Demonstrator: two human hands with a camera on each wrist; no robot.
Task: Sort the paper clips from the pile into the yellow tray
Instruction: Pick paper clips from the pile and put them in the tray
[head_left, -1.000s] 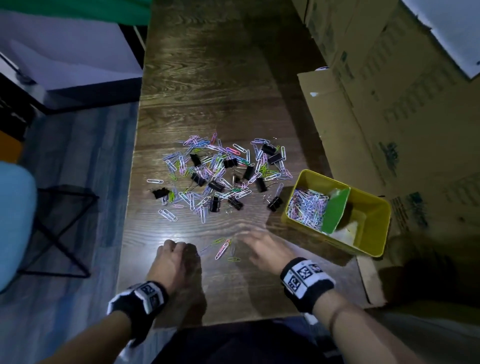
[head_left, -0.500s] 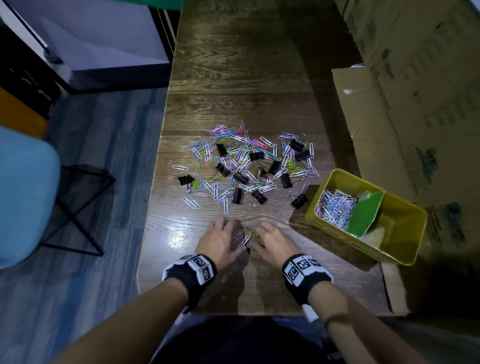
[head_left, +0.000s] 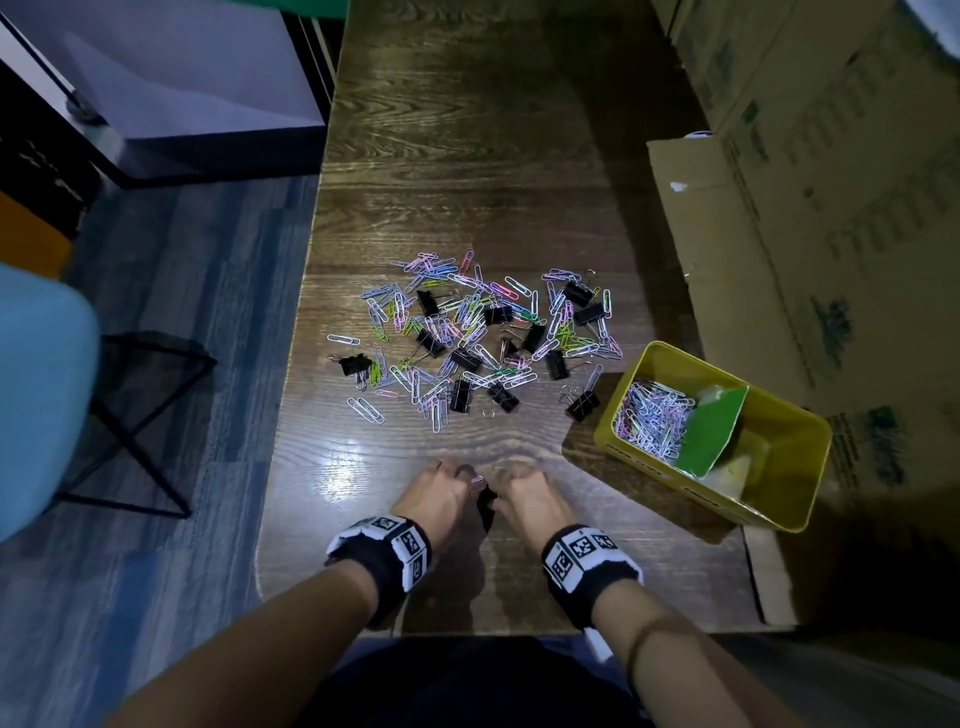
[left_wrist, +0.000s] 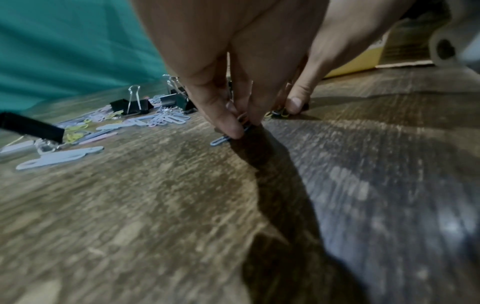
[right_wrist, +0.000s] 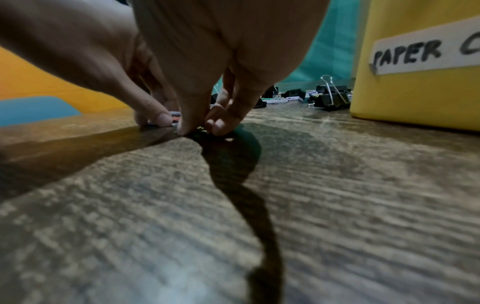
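Both hands down at 6 o'clock on the table (head_left: 467, 156), fingertips almost meeting. Left hand (head_left: 434, 496) pinching a small bunch of paper clips (left_wrist: 228, 134) against the wood; right hand (head_left: 524, 499) pinching more beside it. Pile (head_left: 478, 338) at 12 o'clock, yellow tray (head_left: 779, 499) at 2. Probably light, stiff, slick wire lying flat: best slid together and nipped by the edges.

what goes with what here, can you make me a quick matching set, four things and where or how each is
Things:
1. left hand
2. yellow tray
3. green card
4. binder clips

Places or states:
A. mixed into the pile on the table
B. pinching paper clips off the table
C. leaning inside the tray
D. at the table's right edge

Pairs: 1-B, 2-D, 3-C, 4-A
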